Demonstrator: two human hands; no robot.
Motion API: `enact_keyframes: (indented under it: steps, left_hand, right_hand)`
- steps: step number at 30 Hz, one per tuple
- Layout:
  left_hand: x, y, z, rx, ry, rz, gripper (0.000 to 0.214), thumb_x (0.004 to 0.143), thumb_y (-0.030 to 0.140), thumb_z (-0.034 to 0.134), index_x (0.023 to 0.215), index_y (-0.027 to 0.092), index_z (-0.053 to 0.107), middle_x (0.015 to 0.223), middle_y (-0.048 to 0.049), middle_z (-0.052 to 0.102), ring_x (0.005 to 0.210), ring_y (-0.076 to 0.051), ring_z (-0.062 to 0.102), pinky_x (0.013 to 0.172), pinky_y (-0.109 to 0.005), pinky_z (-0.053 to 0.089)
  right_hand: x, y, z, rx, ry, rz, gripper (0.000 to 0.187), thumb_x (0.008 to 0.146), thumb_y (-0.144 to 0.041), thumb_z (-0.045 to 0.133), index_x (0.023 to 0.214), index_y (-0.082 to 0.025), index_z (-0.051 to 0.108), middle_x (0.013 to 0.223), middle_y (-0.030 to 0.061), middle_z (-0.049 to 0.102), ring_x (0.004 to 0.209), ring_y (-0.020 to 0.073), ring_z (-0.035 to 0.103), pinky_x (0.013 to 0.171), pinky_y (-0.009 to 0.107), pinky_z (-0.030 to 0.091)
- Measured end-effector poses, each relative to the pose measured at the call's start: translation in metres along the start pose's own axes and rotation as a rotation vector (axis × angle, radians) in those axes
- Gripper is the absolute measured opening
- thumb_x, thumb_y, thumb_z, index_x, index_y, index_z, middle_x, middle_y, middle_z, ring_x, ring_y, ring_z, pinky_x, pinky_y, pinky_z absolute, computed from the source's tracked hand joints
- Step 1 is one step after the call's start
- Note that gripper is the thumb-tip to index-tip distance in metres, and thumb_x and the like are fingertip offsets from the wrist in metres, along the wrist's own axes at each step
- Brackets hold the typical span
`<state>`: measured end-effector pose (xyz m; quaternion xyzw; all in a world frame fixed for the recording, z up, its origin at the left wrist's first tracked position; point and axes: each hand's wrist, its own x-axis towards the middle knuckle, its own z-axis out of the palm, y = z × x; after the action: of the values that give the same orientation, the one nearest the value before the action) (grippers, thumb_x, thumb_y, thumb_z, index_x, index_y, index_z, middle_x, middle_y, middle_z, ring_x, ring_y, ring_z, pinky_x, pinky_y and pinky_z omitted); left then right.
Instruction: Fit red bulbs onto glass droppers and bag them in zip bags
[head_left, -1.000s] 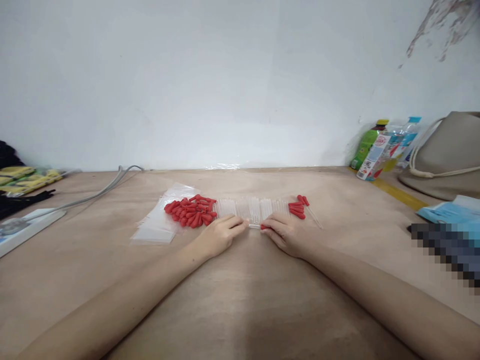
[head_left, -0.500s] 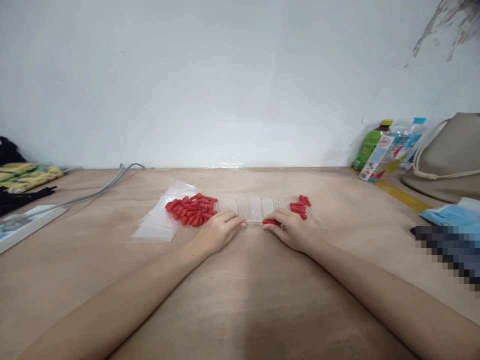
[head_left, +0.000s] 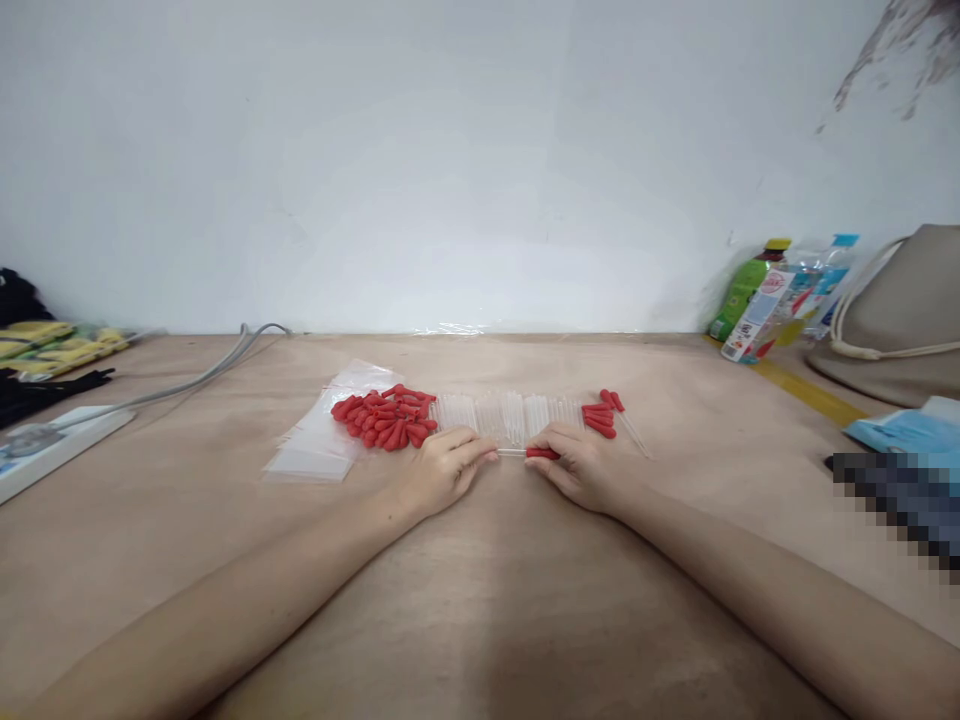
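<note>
Tabletop [head_left: 480,600] with a pale brown, wood-like grain fills the lower half of the frame and meets a white wall [head_left: 450,170], which is stained at upper right. Bottles [head_left: 750,300] and a drawstring bag [head_left: 904,295] stand at the right edge; a power strip [head_left: 60,445] lies at the left edge.

Both forearms reach in from the lower corners, converging at the centre. The left hand [head_left: 450,472], its fingers close together, pinches the left end of a thin clear tube [head_left: 512,453]. The right hand [head_left: 586,470] pinches a red bulb [head_left: 541,454] between thumb and fingers.

The tube lies at the centre of the frame, its long axis running left to right, nearly level; its right end meets the bulb, which lies along the same line. Just above are a row of clear tubes [head_left: 501,412], lined roughly up and down the frame, and, left of these, a pile of red bulbs [head_left: 386,418] beside plastic bags [head_left: 311,455].
</note>
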<state>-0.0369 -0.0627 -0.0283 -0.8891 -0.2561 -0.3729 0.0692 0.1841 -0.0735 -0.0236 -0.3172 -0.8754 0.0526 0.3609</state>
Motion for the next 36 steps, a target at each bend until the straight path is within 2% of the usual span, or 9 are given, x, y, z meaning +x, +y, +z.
enact_keyframes:
  steps: [5, 8, 13, 17, 20, 23, 25, 29, 36]
  left_hand:
    - [0.001, -0.001, -0.001, -0.007, -0.034, -0.028, 0.017, 0.087, 0.021, 0.046, 0.092, 0.014, 0.061, 0.075, -0.0053, 0.060, 0.069, -0.013, 0.056, 0.062, -0.024, 0.046]
    - [0.003, -0.001, -0.001, -0.005, -0.042, -0.060, 0.018, 0.087, 0.021, 0.045, 0.093, 0.014, 0.061, 0.074, -0.0053, 0.060, 0.067, -0.013, 0.055, 0.061, -0.024, 0.046]
    - [0.004, -0.001, -0.002, -0.051, -0.023, -0.068, 0.021, 0.084, 0.025, 0.051, 0.103, 0.015, 0.056, 0.086, -0.0061, 0.063, 0.078, -0.016, 0.056, 0.071, -0.028, 0.046]
    - [0.004, -0.001, -0.004, -0.062, 0.003, -0.148, 0.030, 0.084, 0.027, 0.051, 0.111, 0.015, 0.051, 0.091, -0.0075, 0.062, 0.085, -0.017, 0.056, 0.078, -0.032, 0.045]
    - [0.006, -0.001, -0.003, -0.049, -0.015, -0.189, 0.028, 0.084, 0.027, 0.049, 0.109, 0.016, 0.052, 0.091, -0.0074, 0.061, 0.085, -0.018, 0.056, 0.077, -0.033, 0.045]
    - [0.008, 0.000, -0.002, -0.022, -0.047, -0.192, 0.025, 0.084, 0.028, 0.049, 0.104, 0.016, 0.055, 0.092, -0.0076, 0.061, 0.086, -0.019, 0.055, 0.078, -0.034, 0.045]
    - [0.008, 0.000, -0.001, -0.005, -0.056, -0.187, 0.023, 0.084, 0.029, 0.049, 0.102, 0.017, 0.056, 0.092, -0.0074, 0.061, 0.086, -0.019, 0.055, 0.078, -0.034, 0.044]
    - [0.009, 0.000, -0.002, 0.019, -0.075, -0.178, 0.020, 0.084, 0.029, 0.048, 0.098, 0.017, 0.058, 0.091, -0.0070, 0.062, 0.086, -0.019, 0.055, 0.079, -0.035, 0.044]
    - [0.010, 0.002, -0.005, 0.032, -0.105, -0.170, 0.019, 0.085, 0.028, 0.046, 0.094, 0.018, 0.059, 0.089, -0.0067, 0.061, 0.085, -0.019, 0.055, 0.078, -0.035, 0.044]
  right_hand:
    - [0.001, 0.004, -0.001, 0.004, -0.002, 0.011, 0.009, 0.082, -0.021, 0.050, 0.082, -0.017, 0.058, 0.076, 0.0046, 0.059, 0.070, 0.0129, 0.055, 0.064, 0.025, 0.045]
    - [0.003, 0.009, 0.000, 0.095, 0.033, 0.074, 0.011, 0.081, -0.024, 0.053, 0.087, -0.018, 0.059, 0.083, 0.0051, 0.062, 0.075, 0.0141, 0.057, 0.069, 0.028, 0.046]
    - [0.014, 0.014, -0.003, 0.506, 0.229, 0.374, 0.022, 0.071, -0.034, 0.063, 0.086, -0.019, 0.057, 0.077, 0.0024, 0.063, 0.071, 0.0136, 0.058, 0.066, 0.029, 0.048]
    - [0.025, 0.033, -0.032, 0.756, 0.447, 0.567, 0.037, 0.064, -0.040, 0.068, 0.092, -0.021, 0.053, 0.075, -0.0006, 0.061, 0.064, 0.0102, 0.057, 0.059, 0.024, 0.046]
    - [0.023, 0.059, -0.063, 0.641, 0.620, 0.650, 0.032, 0.064, -0.043, 0.066, 0.082, -0.020, 0.054, 0.066, -0.0017, 0.059, 0.051, 0.0071, 0.048, 0.051, 0.021, 0.040]
    - [0.011, 0.086, -0.079, 0.375, 0.597, 0.775, 0.028, 0.065, -0.042, 0.065, 0.077, -0.018, 0.058, 0.060, -0.0005, 0.057, 0.049, 0.0084, 0.046, 0.047, 0.022, 0.035]
    - [0.001, 0.099, -0.077, 0.227, 0.498, 0.838, 0.026, 0.066, -0.041, 0.063, 0.076, -0.018, 0.060, 0.058, 0.0001, 0.057, 0.050, 0.0106, 0.048, 0.047, 0.023, 0.034]
    - [-0.009, 0.112, -0.060, -0.018, 0.355, 0.844, 0.029, 0.068, -0.044, 0.059, 0.079, -0.018, 0.062, 0.054, -0.0017, 0.054, 0.049, 0.0119, 0.049, 0.049, 0.025, 0.034]
    - [-0.008, 0.109, -0.048, -0.203, 0.288, 0.810, 0.037, 0.071, -0.045, 0.055, 0.092, -0.016, 0.062, 0.065, 0.0020, 0.059, 0.059, 0.0151, 0.054, 0.055, 0.027, 0.038]
